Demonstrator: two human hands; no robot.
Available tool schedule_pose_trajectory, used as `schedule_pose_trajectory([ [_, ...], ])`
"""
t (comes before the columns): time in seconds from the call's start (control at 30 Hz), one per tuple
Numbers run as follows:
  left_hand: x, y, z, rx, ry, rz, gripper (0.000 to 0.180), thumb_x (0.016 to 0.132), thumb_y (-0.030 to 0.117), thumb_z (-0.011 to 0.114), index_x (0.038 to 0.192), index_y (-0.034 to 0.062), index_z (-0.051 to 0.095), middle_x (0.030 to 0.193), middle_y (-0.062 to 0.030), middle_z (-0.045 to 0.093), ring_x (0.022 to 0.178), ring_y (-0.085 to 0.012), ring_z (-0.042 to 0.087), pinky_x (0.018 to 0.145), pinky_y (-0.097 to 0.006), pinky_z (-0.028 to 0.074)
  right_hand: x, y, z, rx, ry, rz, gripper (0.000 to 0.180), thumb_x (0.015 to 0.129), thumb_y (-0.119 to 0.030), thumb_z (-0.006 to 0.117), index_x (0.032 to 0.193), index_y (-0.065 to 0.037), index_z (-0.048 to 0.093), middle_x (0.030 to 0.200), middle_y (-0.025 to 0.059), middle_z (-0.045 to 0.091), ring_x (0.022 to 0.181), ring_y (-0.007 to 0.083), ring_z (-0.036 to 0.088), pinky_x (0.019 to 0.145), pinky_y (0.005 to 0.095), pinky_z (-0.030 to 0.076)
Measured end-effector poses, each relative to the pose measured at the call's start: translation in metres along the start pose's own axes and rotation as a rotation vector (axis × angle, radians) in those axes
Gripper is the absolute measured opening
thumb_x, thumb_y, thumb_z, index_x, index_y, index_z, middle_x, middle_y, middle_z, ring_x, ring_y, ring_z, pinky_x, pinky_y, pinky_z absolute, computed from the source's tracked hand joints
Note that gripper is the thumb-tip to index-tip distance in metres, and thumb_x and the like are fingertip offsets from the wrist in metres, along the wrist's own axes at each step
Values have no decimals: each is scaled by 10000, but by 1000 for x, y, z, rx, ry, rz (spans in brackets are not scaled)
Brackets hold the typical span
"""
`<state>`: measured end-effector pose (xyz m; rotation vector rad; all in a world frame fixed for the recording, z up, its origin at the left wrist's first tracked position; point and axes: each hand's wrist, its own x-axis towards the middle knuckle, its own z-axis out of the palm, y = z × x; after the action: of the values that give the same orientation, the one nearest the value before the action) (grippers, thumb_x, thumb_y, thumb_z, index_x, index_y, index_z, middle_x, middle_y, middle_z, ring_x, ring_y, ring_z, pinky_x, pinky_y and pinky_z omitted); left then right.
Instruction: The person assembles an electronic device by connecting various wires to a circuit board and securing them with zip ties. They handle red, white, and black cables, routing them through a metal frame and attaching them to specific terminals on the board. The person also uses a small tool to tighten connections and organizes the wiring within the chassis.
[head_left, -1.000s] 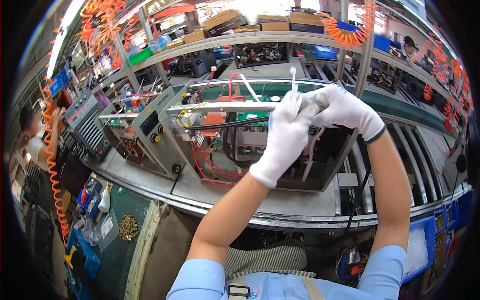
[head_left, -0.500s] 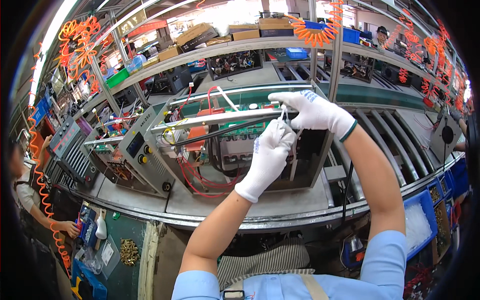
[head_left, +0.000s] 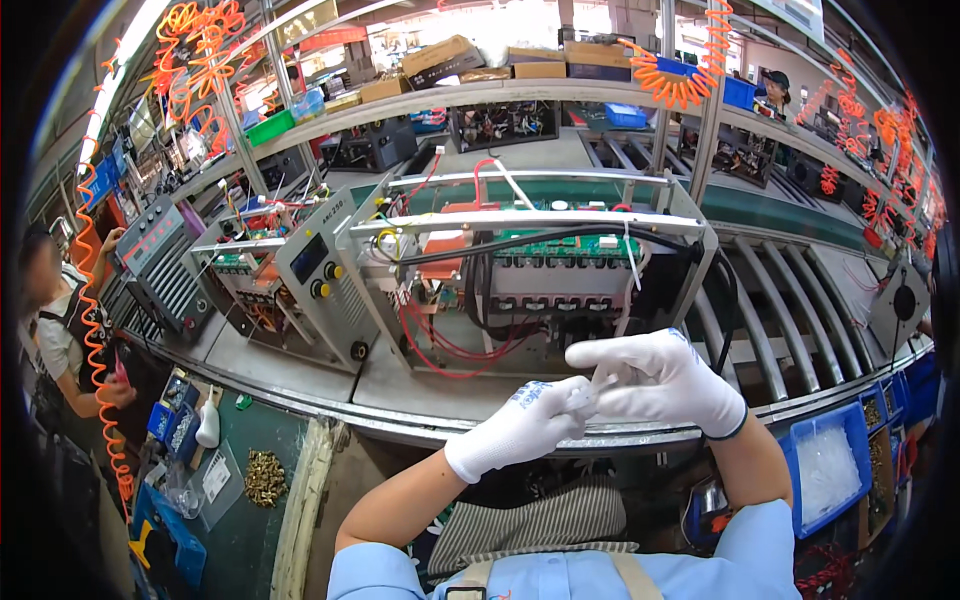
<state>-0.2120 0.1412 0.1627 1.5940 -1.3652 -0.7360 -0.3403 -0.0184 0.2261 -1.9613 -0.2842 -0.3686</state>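
Note:
Both my hands wear white gloves and meet in front of the bench edge. My left hand is closed, its fingertips pinched around something small and whitish. My right hand reaches to the same spot with its index finger extended and the other fingers curled; what lies between the fingertips is too small to name. Beyond them stands an open metal machine frame with a green circuit board, black cables and red wires. A white cable tie hangs from its front rail, apart from my hands.
A second open machine stands to the left, near a co-worker's hand. Metal rollers run on the right. A blue bin holds white strips. Brass fittings lie at lower left. Orange coiled hoses hang down.
Both my hands have come away from the machine's front rail and down toward my body, staying together. The white cable tie stays behind on the rail.

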Motion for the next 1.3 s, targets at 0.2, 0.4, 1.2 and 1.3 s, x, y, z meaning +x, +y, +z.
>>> schedule_pose_trajectory([
  [0.2,-11,-27,-17,274,125,462,167,866,6,499,790,-10,647,909,-133,682,908,-196,648,843,-319,490,3,6,-5,-34,246,-53,190,951,-170,642,992,1,712,745,44,691,599,51,601,545,198,485],
  [0.4,-11,15,-45,-20,482,276,209,922,35,552,1075,-31,678,973,-113,699,856,-108,604,868,-286,493,21,5,-7,109,380,78,186,939,-171,663,982,5,708,723,34,679,561,43,580,511,183,463],
  [1.2,106,99,-258,1100,211,-184,150,831,182,631,930,124,727,781,-61,677,736,-193,627,696,-346,487,169,17,-64,-451,-206,305,603,943,-346,609,1448,-70,428,1222,133,631,1036,162,590,928,289,454],
  [1.3,94,92,-237,1290,106,-283,201,821,251,590,907,132,727,893,-111,700,849,-299,658,762,-389,508,172,33,-68,-491,-262,175,660,911,-384,638,1419,-11,441,1272,174,614,1113,219,594,988,322,436],
])
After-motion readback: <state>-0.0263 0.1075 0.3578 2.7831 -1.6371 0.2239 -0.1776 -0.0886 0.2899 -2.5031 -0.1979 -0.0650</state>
